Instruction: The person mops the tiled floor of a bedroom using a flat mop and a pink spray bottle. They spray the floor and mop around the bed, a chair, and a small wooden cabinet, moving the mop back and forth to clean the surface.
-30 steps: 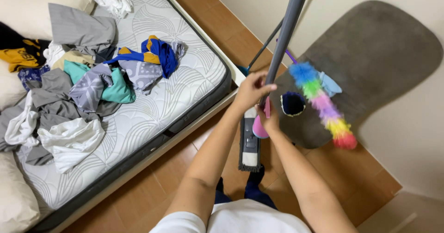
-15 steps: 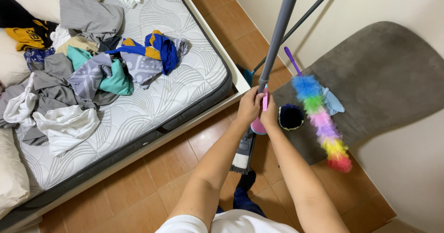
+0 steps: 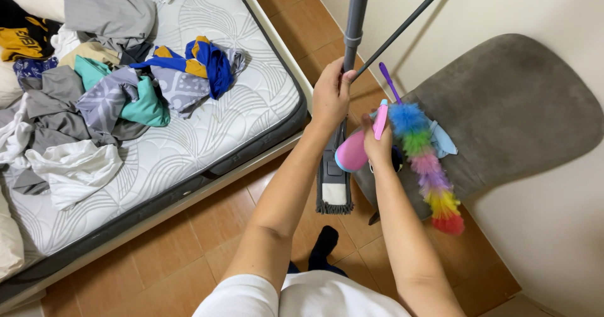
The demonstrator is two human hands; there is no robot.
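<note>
My left hand (image 3: 331, 94) grips the grey pole of a flat mop (image 3: 353, 21), whose grey and white head (image 3: 333, 190) rests on the wooden floor below. My right hand (image 3: 379, 144) is closed on a pink spray bottle (image 3: 356, 149) just right of the pole. A rainbow-coloured feather duster (image 3: 428, 166) with a purple handle lies beside that hand on a grey chair seat (image 3: 509, 115). A thin dark stick with a teal tip (image 3: 409, 21) leans across behind the mop pole.
A mattress (image 3: 207, 147) on the left carries a heap of loose clothes (image 3: 107, 96) in grey, white, teal, blue and yellow. A cream wall (image 3: 553, 229) closes the right side. My dark-socked foot (image 3: 324, 244) stands on the brown floor tiles (image 3: 182, 260).
The view has shifted down and nearer. My left hand has stayed on the mop pole, and my right hand has lifted the pink bottle slightly away from the pole.
</note>
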